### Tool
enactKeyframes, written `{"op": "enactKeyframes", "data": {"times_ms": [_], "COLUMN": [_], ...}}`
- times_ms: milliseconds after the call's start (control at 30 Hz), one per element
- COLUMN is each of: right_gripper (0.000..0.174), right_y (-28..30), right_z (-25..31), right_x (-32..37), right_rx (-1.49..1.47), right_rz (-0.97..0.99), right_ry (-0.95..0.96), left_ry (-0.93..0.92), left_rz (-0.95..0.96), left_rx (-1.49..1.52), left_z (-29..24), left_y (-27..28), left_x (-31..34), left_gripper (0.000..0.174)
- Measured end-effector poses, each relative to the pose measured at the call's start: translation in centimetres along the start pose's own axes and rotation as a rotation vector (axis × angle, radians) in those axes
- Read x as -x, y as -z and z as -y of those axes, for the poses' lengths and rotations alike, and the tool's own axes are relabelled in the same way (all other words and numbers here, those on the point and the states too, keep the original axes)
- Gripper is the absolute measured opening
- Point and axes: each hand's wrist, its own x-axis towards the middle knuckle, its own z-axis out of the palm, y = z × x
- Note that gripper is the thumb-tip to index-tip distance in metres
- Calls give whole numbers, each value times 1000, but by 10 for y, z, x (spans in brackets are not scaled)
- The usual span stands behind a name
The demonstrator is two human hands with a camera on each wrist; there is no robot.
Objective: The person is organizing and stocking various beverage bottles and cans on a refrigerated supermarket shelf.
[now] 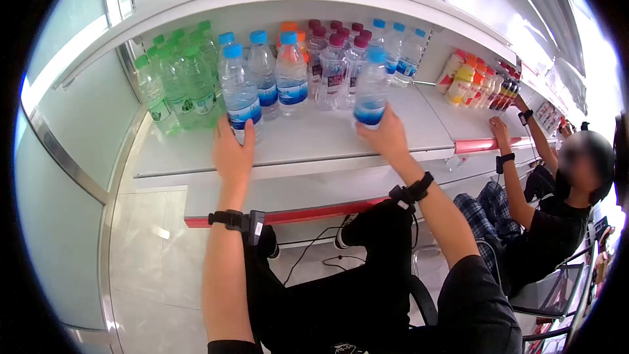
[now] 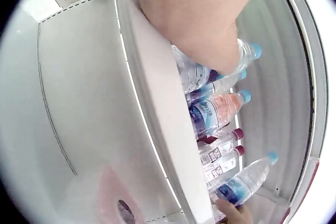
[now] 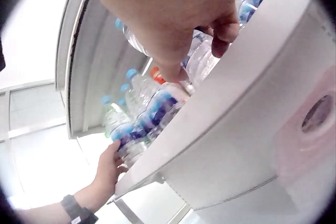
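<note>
Left hand [image 1: 232, 151] is curled around the base of a blue-capped bottle [image 1: 240, 88], while a second blue-capped bottle [image 1: 371, 88] is gripped low by the right hand [image 1: 388, 136], purple-capped bottles [image 1: 333, 69] ranged beyond them

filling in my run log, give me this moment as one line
left hand: holds blue-capped bottle | right hand: holds another blue-capped bottle | shelf: maroon-capped bottles standing

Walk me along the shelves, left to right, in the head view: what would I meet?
Green-capped bottles, left hand holding one bottle, two blue-capped bottles, maroon-capped bottles, right hand holding another bottle, back-row bottles, yellow bottle.
</note>
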Motion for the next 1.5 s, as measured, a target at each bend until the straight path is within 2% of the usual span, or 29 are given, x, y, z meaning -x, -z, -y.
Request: {"op": "enactKeyframes", "data": {"times_ms": [33,100,167,300,333,467,600,700,767,900,967,1000,1033,1100,1133,1200,1267,1300,1333,1400,1433,1500], "right_gripper": [72,65,67,73,77,79,80,86,94,103,110,105,105,97,85,77,72,74,76,86,86,86], "right_y": [7,15,9,-5,-6,-45,-35,-38,-39,-30,-22,-19,-19,-13,0,-8,-14,-30,-46,-61,-68,-79], "right_z": [-12,-33,-60,-62,-63,-107,-98,-97,-91,-93,-83,-72,-62,-36,2,35,81,96,110,145,151,151], "right_x": [-6,-20,-38,-75,-85,-133,-130,-132,-131,-123,-112,-100,-91,-73,-58,-40,-14,-4,2,13,12,5], "right_rx": [10,-70,-52,54,-20,99,49,44,151,37,89,104,98,78,-58,-202,-203,-161,-117,-51,-50,-207], "right_rz": [2,-1,-29,-36,53,25,18,67,80,142,80,-27,-19,-215,-183,-189,64,71,76,242,234,281], "right_ry": [-2,-120,-136,-199,-229,-143,-110,-167,-170,-109,-169,-151,-141,-11,-27,174,248,343,438,238,227,73], "left_ry": [20,41,-49,-54,-57,-54,-64,-60,-80,-90,-133,-127,-139,-149,-108,-71,-189,-197,-203,-221,-288,-363], "left_rz": [1,4,-41,-38,-42,-55,-60,-58,-75,-62,-91,-98,-100,-106,-58,-6,30,28,102,191,137,90], "left_rx": [5,10,-7,-45,-33,-20,-1,-13,-10,-23,45,34,84,127,213,295,340,338,277,219,237,265], "left_z": [-3,-2,2,4,4,1,3,2,4,8,9,9,8,6,5,4,6,5,4,2,4,5], "left_y": [1,-1,-2,-2,-2,-2,-3,-2,-4,-5,-5,-4,-2,0,2,5,3,5,7,5,1,-2], "left_x": [0,0,-1,-2,-2,-1,-2,-1,-1,-1,-2,-2,-1,-1,0,1,0,1,3,4,4,4], "left_gripper": [45,44,43,43,43,42,42,42,42,42,40,40,39,37,34,30,24,24,21,18,18,18]}}
